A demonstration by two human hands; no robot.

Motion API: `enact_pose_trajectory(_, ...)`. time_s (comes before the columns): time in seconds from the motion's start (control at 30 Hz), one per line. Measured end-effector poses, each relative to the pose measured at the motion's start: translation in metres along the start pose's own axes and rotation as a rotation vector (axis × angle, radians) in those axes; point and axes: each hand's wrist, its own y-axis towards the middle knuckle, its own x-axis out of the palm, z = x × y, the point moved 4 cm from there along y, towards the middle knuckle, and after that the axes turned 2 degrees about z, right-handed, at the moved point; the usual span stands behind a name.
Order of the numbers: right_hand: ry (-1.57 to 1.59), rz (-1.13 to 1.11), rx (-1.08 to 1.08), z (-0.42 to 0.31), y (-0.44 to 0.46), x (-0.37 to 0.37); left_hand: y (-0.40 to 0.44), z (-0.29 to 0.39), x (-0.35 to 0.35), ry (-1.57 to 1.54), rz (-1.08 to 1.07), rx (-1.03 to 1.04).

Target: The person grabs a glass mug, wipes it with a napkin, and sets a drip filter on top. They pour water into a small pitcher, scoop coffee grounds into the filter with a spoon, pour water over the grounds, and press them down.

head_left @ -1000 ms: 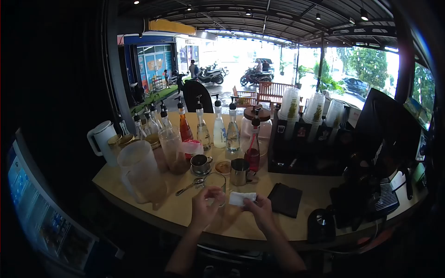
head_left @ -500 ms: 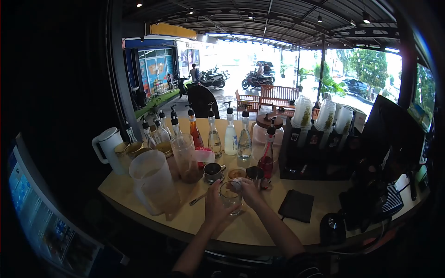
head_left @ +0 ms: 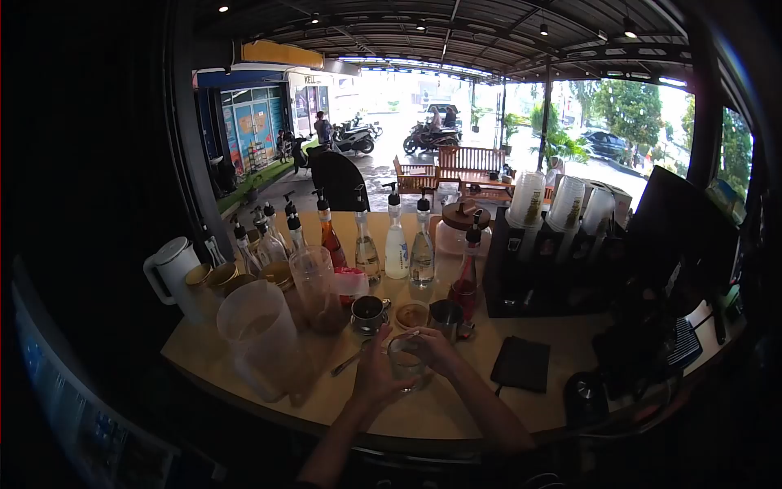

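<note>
A clear drinking glass [head_left: 406, 364] is held upright low over the counter, between both hands. My left hand [head_left: 376, 376] wraps its left side, with the thumb across the lower front. At the rim, the fingers of my right hand [head_left: 436, 349] are bent together over the mouth of the glass. A small white piece shows at those fingertips, too small to name. Just beyond stand a metal cup with dark contents [head_left: 369, 314], a round tan-coloured dish [head_left: 412, 315] and a metal pitcher [head_left: 446, 318]. A spoon [head_left: 346, 363] lies left of my left hand.
Left on the counter [head_left: 326, 407] stand a large plastic pitcher [head_left: 259, 334], a tall clear jug [head_left: 314, 281] and a white jug [head_left: 175, 273]. Pump bottles [head_left: 396, 248] line the back. Rightward are a dark pouch [head_left: 522, 364], a cup rack [head_left: 538, 281] and a monitor [head_left: 684, 232].
The view has shifted slightly, so the scene sits further left. My right hand's fingers have moved at the glass rim, and less of the white piece shows. My left hand keeps its hold.
</note>
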Motion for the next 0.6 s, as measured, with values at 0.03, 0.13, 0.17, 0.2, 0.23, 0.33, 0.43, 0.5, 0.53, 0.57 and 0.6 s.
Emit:
enact_pose_trajectory(0.03, 0.0, 0.004, -0.001, 0.0, -0.005, 0.0, 0.0, 0.001, 0.001, -0.003, -0.003, 0.0)
enact_pose_trajectory(0.13, -0.001, 0.1, -0.027, -0.007, -0.026, 0.005, -0.001, 0.008, -0.001, 0.014, -0.063, 0.011)
enact_pose_trajectory(0.17, -0.061, 0.08, -0.049, -0.014, -0.033, 0.007, -0.001, 0.011, -0.001, 0.019, -0.089, 0.029)
enact_pose_trajectory(0.2, -0.124, 0.058, -0.072, -0.021, -0.034, 0.01, 0.001, 0.013, 0.0, 0.022, -0.111, 0.048)
enact_pose_trajectory(0.23, -0.127, 0.056, -0.076, -0.029, -0.029, 0.013, 0.003, 0.014, 0.0, 0.023, -0.108, 0.053)
enact_pose_trajectory(0.33, -0.161, -0.036, -0.037, -0.033, -0.015, 0.022, 0.001, 0.012, 0.002, -0.075, -0.126, 0.038)
enact_pose_trajectory(0.43, -0.031, -0.264, 0.011, -0.026, -0.009, 0.027, 0.001, 0.008, 0.002, -0.059, -0.096, 0.028)
enact_pose_trajectory(0.5, -0.113, 0.078, -0.088, -0.022, -0.025, 0.017, 0.001, 0.01, 0.002, -0.119, -0.102, -0.069)
enact_pose_trajectory(0.53, -0.124, 0.08, -0.087, -0.016, -0.034, 0.016, 0.001, 0.014, 0.0, -0.128, -0.096, -0.067)
enact_pose_trajectory(0.57, -0.251, 0.204, -0.2, -0.011, -0.044, 0.011, 0.001, 0.016, -0.001, -0.094, -0.112, -0.106)
enact_pose_trajectory(0.6, -0.375, 0.326, -0.313, -0.01, -0.055, 0.009, 0.001, 0.017, -0.002, -0.057, -0.13, -0.147)
